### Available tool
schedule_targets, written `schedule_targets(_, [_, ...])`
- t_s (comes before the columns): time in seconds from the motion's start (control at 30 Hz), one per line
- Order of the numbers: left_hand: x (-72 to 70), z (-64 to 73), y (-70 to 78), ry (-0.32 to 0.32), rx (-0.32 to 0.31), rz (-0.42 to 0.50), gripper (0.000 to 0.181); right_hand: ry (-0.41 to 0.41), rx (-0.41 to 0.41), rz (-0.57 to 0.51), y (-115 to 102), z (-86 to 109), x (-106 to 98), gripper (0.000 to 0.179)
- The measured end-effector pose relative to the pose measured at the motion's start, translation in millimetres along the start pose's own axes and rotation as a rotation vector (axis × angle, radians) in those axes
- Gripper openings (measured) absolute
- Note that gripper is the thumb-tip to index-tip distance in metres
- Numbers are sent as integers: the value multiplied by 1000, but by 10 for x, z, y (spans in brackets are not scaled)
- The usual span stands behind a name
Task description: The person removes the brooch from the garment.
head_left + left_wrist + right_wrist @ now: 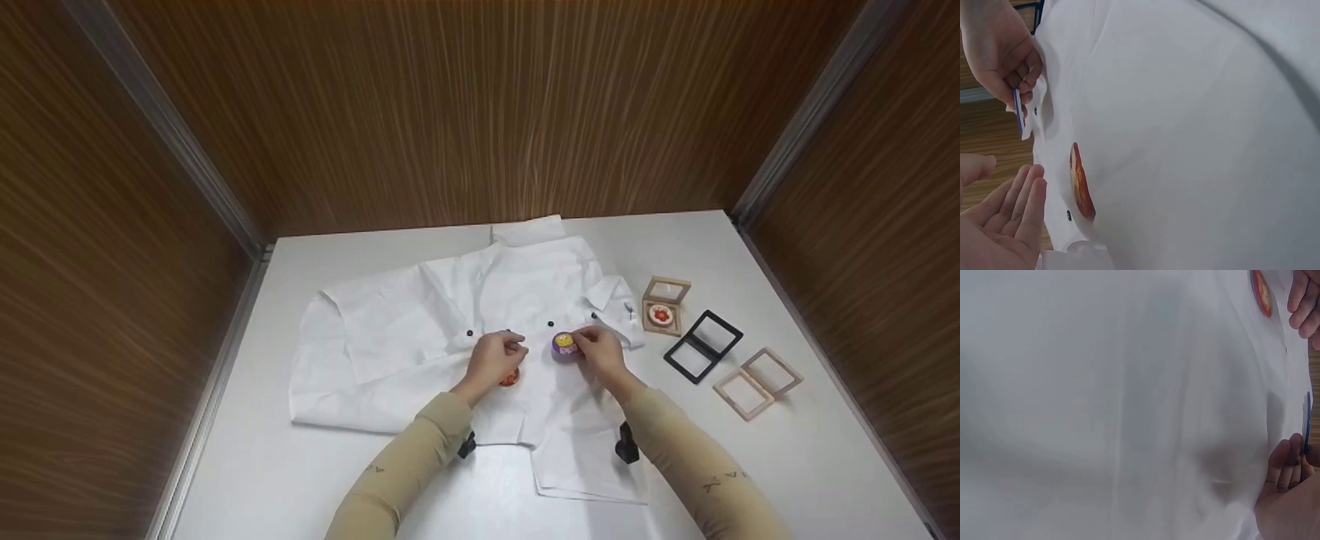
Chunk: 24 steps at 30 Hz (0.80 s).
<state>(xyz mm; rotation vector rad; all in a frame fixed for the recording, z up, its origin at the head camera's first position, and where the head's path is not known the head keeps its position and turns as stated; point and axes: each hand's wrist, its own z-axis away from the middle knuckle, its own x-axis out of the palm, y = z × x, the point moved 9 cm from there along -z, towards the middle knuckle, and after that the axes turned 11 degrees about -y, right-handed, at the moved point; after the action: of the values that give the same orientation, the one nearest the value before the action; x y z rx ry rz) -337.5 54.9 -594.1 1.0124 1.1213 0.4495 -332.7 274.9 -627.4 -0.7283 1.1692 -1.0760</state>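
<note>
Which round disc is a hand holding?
The purple-yellow disc, pinched by the right hand; the red disc lies on cloth, a third disc in a case.

Head view: bright, diffuse light; pale glare on the white tabletop (487,480); wood panelling (480,112) darker toward the sides; small detail soft. Left wrist view: pale, low contrast — grey shadow along a fold of the white garment (1185,112). Right wrist view: dimmer, cool grey, garment blurred — soft dark shadow near the right hand (1292,506).
</note>
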Motion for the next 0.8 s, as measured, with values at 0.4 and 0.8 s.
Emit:
schedule_targets(0.4, [96,-4,67,-43,-8,28,29,-6,-3,-1,30,69,-142,21])
schedule_targets(0.8, [167,-13,85,-28,30,10,26,17,1,-2,127,101,-285,22])
